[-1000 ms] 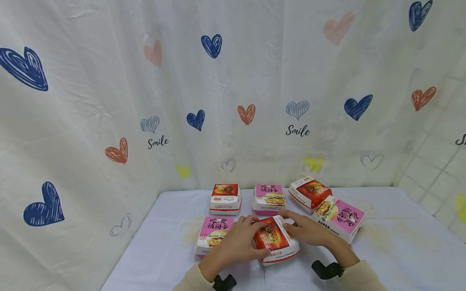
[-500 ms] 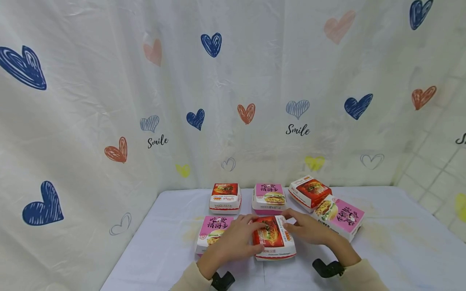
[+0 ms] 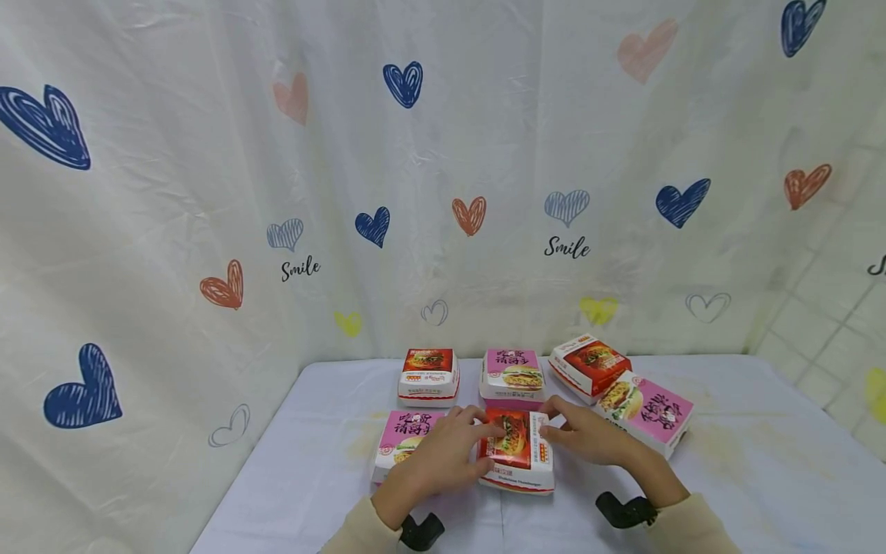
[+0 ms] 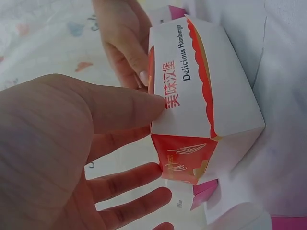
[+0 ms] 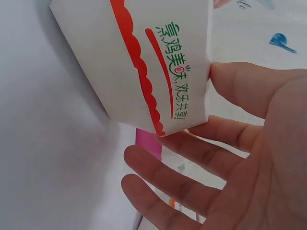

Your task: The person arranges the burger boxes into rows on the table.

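Honestly, the red burger box (image 3: 521,455), right of the near-left pink box (image 3: 404,440), is probably best squared up with even, gentle pressure, since its edges are just fingertip-pinched by the left hand (image 3: 443,454) and right hand (image 3: 584,435), both half spread.

I see three red boxes (image 3: 524,455), two hands (image 3: 450,455), one table (image 3: 304,469) and probably three pink boxes (image 3: 513,377), one half hidden.

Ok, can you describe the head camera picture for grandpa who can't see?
A left hand and right hand hold a red and white burger box between them. Five more boxes, red or pink on top, sit beside and behind it on a white table. A pale curtain with hearts hangs behind.
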Demonstrator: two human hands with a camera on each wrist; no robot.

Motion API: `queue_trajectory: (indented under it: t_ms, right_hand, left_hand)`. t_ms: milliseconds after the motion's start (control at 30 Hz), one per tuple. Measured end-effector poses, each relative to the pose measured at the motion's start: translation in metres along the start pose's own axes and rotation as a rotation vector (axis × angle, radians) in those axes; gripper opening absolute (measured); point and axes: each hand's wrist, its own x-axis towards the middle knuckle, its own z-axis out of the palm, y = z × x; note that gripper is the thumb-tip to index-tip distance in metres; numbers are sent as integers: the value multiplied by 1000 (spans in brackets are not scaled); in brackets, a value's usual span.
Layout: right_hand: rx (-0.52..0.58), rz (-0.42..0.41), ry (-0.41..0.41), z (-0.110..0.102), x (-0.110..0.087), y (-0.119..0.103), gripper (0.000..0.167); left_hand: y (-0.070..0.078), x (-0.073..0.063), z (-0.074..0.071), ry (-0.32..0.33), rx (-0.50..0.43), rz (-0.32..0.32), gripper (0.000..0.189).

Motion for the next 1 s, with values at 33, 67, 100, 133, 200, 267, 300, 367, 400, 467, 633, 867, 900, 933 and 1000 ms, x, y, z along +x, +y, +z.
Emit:
queue_trajectory:
  t_ms: [33,67,100,133,200,267,300,367,400,467,633,867,900,933,1000]
  right_hand:
    - [-4,1,0,0,0,0,36]
    - [-5,-2,1,0,0,1,36]
    - [-5,-3,0,-1,0,1,35]
    - [-8,-7,2,-1,0,1,34]
    - [-9,-11,3,-1,0,1,31]
    - [-12,-14,5,-2,0,1,28]
    - [-15,-14,5,-2,0,1,27]
    - [-22,-16,4,-2,0,2,25]
    - [-25,-18,3,-2,0,2,25]
    - [-34,-23,0,-3,0,2,25]
    - [-50,-28,-7,-4,-1,1,27]
    - [-51,-6,-14,-5,-4,-2,36]
    - [-53,-1,-16,-5,-4,-3,37]
    - [-52,3,-18,-6,-4,-3,38]
    - [-55,-3,-23,-6,-5,-4,40]
  left_hand:
    - [0,0,0,2,0,-3,44]
    - [0,0,-1,2,2,-6,44]
    - [0,1,-1,3,3,-10,43]
    - [1,1,-2,5,4,-13,42]
    - [2,0,-2,9,5,-17,41]
    - [2,0,-3,12,10,-22,40]
    - [3,0,-3,15,12,-23,39]
    - [3,0,-3,20,16,-25,38]
    - [3,-1,-3,24,17,-26,38]
    - [3,-1,-3,32,21,-27,37]
    - [3,0,-2,64,39,-23,33]
    - [3,1,1,99,41,-17,31]
    - [3,1,1,101,41,-17,31]
    - [3,1,2,102,41,-18,31]
    - [3,2,3,102,45,-23,31]
